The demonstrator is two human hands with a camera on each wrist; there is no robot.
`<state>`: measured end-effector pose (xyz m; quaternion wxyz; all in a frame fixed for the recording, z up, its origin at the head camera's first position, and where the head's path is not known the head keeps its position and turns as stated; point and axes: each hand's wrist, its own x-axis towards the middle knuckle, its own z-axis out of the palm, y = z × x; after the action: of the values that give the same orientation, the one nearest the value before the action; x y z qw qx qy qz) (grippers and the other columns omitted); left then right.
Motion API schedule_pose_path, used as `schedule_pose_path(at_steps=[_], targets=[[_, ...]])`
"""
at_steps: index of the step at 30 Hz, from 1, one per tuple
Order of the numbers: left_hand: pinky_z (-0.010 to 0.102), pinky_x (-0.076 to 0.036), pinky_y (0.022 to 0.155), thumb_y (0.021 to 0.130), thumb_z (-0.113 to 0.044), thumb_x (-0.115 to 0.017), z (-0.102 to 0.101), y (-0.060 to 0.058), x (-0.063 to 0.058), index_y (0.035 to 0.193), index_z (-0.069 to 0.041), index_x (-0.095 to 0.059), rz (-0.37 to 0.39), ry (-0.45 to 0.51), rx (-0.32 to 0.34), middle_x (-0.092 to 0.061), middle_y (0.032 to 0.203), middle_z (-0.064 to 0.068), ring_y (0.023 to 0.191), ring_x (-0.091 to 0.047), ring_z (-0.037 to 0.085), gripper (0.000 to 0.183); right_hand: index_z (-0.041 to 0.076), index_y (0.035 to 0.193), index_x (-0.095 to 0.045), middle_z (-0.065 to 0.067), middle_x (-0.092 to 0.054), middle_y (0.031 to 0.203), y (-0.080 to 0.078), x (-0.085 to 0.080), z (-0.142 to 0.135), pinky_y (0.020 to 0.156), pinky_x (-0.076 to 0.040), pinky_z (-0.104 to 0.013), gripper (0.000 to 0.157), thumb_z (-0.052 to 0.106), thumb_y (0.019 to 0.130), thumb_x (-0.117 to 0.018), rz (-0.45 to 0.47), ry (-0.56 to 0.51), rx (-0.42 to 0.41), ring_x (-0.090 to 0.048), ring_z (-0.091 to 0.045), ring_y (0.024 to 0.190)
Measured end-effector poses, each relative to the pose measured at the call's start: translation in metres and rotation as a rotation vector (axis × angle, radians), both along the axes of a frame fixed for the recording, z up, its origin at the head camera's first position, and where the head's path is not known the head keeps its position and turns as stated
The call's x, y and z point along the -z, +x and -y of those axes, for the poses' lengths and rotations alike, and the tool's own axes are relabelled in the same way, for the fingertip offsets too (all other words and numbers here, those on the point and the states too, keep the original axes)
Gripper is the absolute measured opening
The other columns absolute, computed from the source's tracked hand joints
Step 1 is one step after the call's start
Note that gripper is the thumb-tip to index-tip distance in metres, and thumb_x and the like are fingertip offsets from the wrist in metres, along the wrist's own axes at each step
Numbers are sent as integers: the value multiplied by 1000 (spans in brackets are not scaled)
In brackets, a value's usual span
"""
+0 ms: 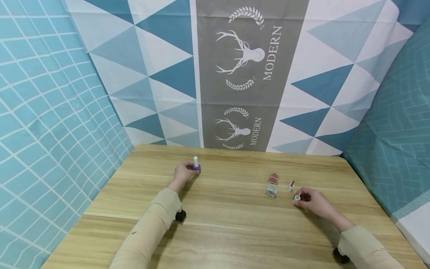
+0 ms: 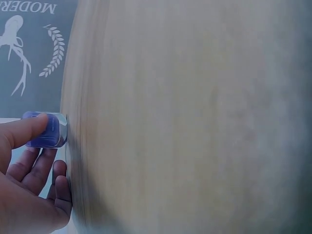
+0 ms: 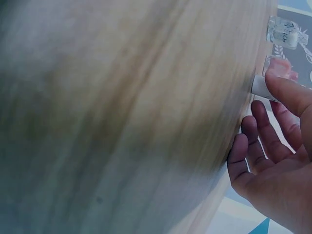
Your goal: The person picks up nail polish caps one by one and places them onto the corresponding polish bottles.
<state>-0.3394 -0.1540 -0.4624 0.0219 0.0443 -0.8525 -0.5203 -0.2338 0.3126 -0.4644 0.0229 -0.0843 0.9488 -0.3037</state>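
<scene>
At the back of the table, my left hand (image 1: pixel 182 174) pinches a small purple nail polish bottle (image 1: pixel 197 168), which stands upright with its white cap on top. In the left wrist view the thumb lies across the purple glass. On the right, my right hand (image 1: pixel 315 203) grips a white nail polish cap (image 1: pixel 297 198) low at the tabletop, its brush end pointing up. Just behind it a second white cap (image 1: pixel 290 187) stands upside down, with a reddish brush upward. To their left are two capless bottles, one pink (image 1: pixel 273 179) and one clear (image 1: pixel 271 191).
The wooden table (image 1: pixel 228 231) reaches back to a patterned cloth wall (image 1: pixel 168 74). A blue grid cloth (image 1: pixel 43 112) hangs along the left side, and a teal cloth (image 1: pixel 399 112) along the right. Dark wrist devices sit under both sleeves.
</scene>
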Motion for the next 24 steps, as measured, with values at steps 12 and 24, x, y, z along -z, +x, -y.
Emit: schedule_pose_path(at_steps=[12, 24], targets=[[40, -43, 88, 71, -2, -70, 2, 8, -2, 115, 1, -53, 19, 32, 43, -59, 106, 19, 99, -54, 29, 47, 14, 87, -65, 3, -60, 77, -1, 5, -3, 57, -43, -21, 17, 25, 74, -71, -62, 1, 13, -51, -9, 69], [46, -37, 95, 72, -6, -69, 2, 27, -12, 127, 3, -39, 77, -4, 100, -46, 125, 24, 115, -45, 36, 64, 13, 85, -66, 3, -62, 76, 1, 4, 0, 56, -42, -21, 17, 22, 73, -72, -82, 24, 29, -51, -9, 68]])
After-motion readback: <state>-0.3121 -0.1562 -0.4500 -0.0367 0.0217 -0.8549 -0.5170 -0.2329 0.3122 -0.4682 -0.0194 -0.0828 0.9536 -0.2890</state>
